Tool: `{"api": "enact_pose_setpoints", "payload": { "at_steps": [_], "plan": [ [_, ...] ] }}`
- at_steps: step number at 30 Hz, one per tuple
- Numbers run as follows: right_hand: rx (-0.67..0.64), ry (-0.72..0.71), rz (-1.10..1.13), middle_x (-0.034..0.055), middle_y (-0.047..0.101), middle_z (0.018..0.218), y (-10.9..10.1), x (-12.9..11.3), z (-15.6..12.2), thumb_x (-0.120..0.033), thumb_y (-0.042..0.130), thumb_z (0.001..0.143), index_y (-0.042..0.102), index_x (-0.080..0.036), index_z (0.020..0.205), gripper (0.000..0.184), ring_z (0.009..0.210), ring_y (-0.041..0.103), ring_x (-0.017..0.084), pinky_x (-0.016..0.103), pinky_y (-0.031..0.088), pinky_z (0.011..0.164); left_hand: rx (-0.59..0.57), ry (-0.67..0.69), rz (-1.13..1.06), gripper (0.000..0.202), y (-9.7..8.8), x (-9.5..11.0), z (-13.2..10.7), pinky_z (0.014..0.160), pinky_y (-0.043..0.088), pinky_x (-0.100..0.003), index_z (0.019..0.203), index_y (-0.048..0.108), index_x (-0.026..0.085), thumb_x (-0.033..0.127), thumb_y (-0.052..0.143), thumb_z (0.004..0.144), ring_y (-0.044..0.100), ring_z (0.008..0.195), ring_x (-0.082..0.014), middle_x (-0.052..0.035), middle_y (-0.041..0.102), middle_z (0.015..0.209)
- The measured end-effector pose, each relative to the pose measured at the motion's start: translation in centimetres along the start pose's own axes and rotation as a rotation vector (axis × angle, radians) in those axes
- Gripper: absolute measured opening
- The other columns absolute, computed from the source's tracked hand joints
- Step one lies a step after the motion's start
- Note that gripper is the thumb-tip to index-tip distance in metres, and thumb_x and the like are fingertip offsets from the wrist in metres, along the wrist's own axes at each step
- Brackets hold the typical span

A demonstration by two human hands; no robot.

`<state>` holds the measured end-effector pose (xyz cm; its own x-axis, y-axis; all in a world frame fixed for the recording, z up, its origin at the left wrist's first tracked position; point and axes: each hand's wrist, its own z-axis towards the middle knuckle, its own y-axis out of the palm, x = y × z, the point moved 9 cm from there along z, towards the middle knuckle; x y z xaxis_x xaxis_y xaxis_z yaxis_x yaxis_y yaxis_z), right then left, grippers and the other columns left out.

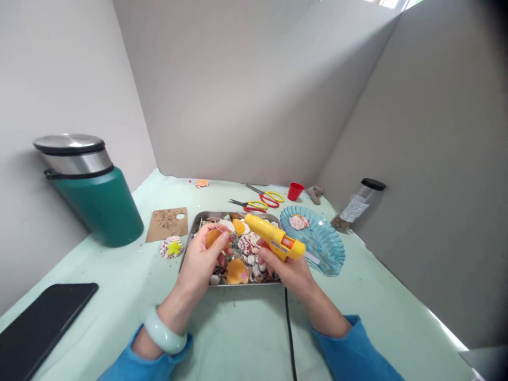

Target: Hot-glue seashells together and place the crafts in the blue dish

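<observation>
Between the thumb and fingers of my left hand [203, 257] is an orange seashell [214, 237], held over the left side of a metal tray [246, 286]. My right hand [286, 268] grips a yellow hot glue gun [273, 236] by its handle, with the nozzle pointing up and left towards the shell. A clear glue stick [312, 257] pokes out of the gun's back end. Assorted shells and small stones fill the tray, among them a large orange shell [237, 271] near its front edge. My fingers hide part of the held shell.
Left of the tray are a brown card [166, 224], a shell piece with a yellow star [171, 247], a green bottle [97, 203] and a phone [43, 328]. Scissors [249, 205], a red cup [295, 191], a blue dish [335, 248] and a jar [359, 205] stand beyond. A black cord [290, 333] trails forward.
</observation>
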<state>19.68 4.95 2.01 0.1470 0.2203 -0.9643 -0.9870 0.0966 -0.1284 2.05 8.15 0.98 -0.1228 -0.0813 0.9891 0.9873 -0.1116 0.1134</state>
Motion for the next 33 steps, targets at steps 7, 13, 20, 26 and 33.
{"api": "enact_pose_setpoints", "payload": {
  "at_steps": [7, 13, 20, 26, 33],
  "plan": [
    [-0.186, -0.08, -0.093, 0.002, 0.066, 0.08, 1.2, 0.3, -0.3, -0.038, 0.068, 0.077, 0.065, -0.019, 0.091, 0.023, 0.071, 0.06, 0.016, 0.027, 0.05, 0.064, 0.066, 0.057, 0.045, 0.029, -0.7, 0.4, 0.3, 0.044, 0.036, -0.018, 0.093, 0.05, 0.019, 0.042, 0.062, 0.08, 0.045, 0.046, -0.008, 0.0037, 0.059, 0.06],
    [-0.199, -0.082, -0.165, 0.0002, 0.062, 0.074, 1.5, 0.4, -0.3, -0.037, 0.068, 0.078, 0.064, -0.018, 0.09, 0.023, 0.067, 0.056, 0.015, 0.026, 0.047, 0.063, 0.082, 0.059, 0.06, 0.029, -0.7, 0.5, 0.2, 0.043, 0.035, -0.017, 0.091, 0.05, 0.02, 0.041, 0.064, 0.078, 0.045, 0.045, -0.0079, 0.0043, 0.059, 0.058],
    [-0.205, -0.089, -0.171, -0.0013, 0.059, 0.07, 1.7, 0.4, -0.4, -0.036, 0.067, 0.079, 0.064, -0.018, 0.089, 0.02, 0.062, 0.052, 0.013, 0.024, 0.044, 0.058, 0.094, 0.045, 0.136, 0.024, -0.5, 1.1, -0.3, 0.043, 0.036, -0.017, 0.088, 0.05, 0.021, 0.038, 0.063, 0.078, 0.045, 0.045, -0.0082, 0.0047, 0.059, 0.056],
    [-0.186, -0.086, -0.188, -0.0026, 0.056, 0.067, 1.5, 0.2, -0.5, -0.034, 0.068, 0.079, 0.062, -0.018, 0.087, 0.019, 0.061, 0.049, 0.012, 0.023, 0.043, 0.057, 0.08, 0.005, 0.117, 0.028, -0.6, 0.5, -0.2, 0.043, 0.035, -0.018, 0.089, 0.053, 0.02, 0.04, 0.066, 0.075, 0.044, 0.044, -0.0084, 0.005, 0.058, 0.055],
    [-0.185, -0.075, -0.167, -0.0016, 0.061, 0.07, 1.5, 0.6, -0.3, -0.033, 0.067, 0.079, 0.063, -0.019, 0.089, 0.018, 0.063, 0.053, 0.014, 0.024, 0.045, 0.059, 0.059, 0.043, 0.103, 0.026, -0.6, 0.2, 0.0, 0.042, 0.034, -0.018, 0.087, 0.053, 0.019, 0.041, 0.064, 0.078, 0.042, 0.044, -0.0079, 0.0074, 0.051, 0.051]
  ]
}}
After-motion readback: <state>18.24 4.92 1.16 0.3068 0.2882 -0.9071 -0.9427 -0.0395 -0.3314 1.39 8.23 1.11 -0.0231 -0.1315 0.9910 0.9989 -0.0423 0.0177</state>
